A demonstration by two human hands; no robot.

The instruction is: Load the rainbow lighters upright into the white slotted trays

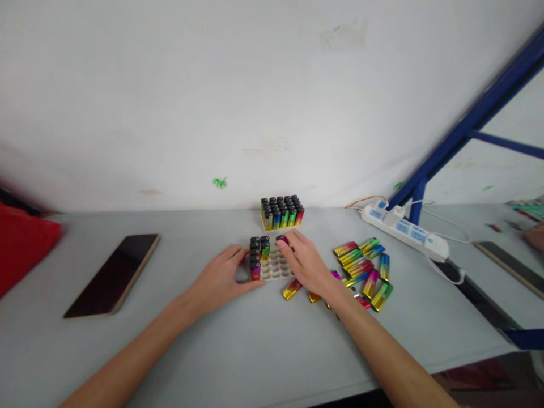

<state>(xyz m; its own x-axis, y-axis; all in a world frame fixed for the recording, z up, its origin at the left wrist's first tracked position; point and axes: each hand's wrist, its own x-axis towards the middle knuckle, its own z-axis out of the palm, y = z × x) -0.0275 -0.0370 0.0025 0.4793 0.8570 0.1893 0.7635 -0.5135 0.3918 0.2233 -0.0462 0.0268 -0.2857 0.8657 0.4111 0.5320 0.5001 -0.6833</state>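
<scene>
A white tray (274,270) with round slots lies on the grey table, several rainbow-coloured lighters (257,256) standing in its left columns. My left hand (221,279) rests against the tray's left side, fingers curled around its edge. My right hand (306,262) hovers over the tray's right part and pinches one lighter (282,239) upright at the tray's far edge. Loose lighters (364,267) lie in a heap to the right of my right hand, and one lighter (292,289) lies just in front of the tray. A full tray of lighters (282,213) stands behind, near the wall.
A dark phone (114,273) lies face up at the left, beside a red object (21,242). A white power strip (403,230) with cables runs at the right by a blue frame (463,128). Another person's hand (536,234) shows at the far right edge.
</scene>
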